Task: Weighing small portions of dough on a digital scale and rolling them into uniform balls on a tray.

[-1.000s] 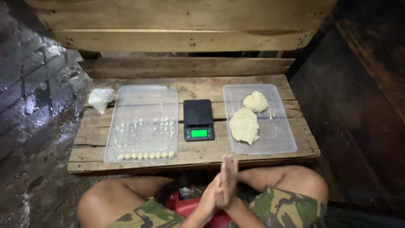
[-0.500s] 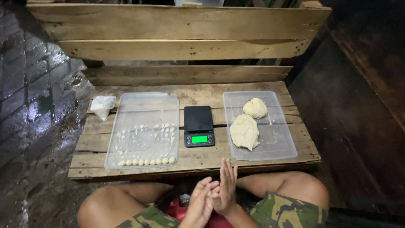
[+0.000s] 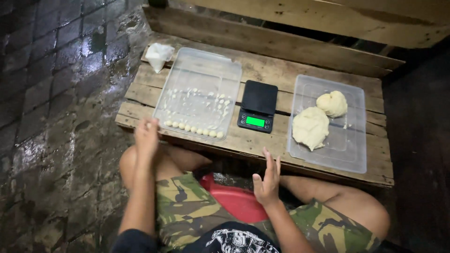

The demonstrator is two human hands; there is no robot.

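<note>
At the far left, wet dark paving (image 3: 51, 93) runs beside a low wooden surface (image 3: 262, 140) made of planks. On its back left corner sits a small white plastic bag (image 3: 159, 55). Next to that lies a clear plastic tray (image 3: 199, 61), its floor dotted with small pale dough balls, with a neat row of dough balls (image 3: 194, 129) lined up along the near edge.

The left hand (image 3: 147, 136) is raised at the near left corner of this tray, just beside the start of the row. Its fingers are bent and close together, and something small and pale shows at the fingertips, though it is too blurred to tell whether the hand actually holds a ball.

In the middle of the surface, between the two trays, stands a black kitchen scale (image 3: 258, 105) with a lit green display.

The right hand (image 3: 267, 180) hangs in front of the surface's near edge, below the scale, palm turned inward, fingers straight and spread a little, holding nothing.

To the right, a second clear tray (image 3: 349, 154) holds a large dough lump (image 3: 310, 127) and, touching it behind, a smaller dough lump (image 3: 332, 103).

Below, the person sits with bare knees apart in camouflage shorts (image 3: 187, 211), a red basin (image 3: 234, 201) between the legs.
</note>
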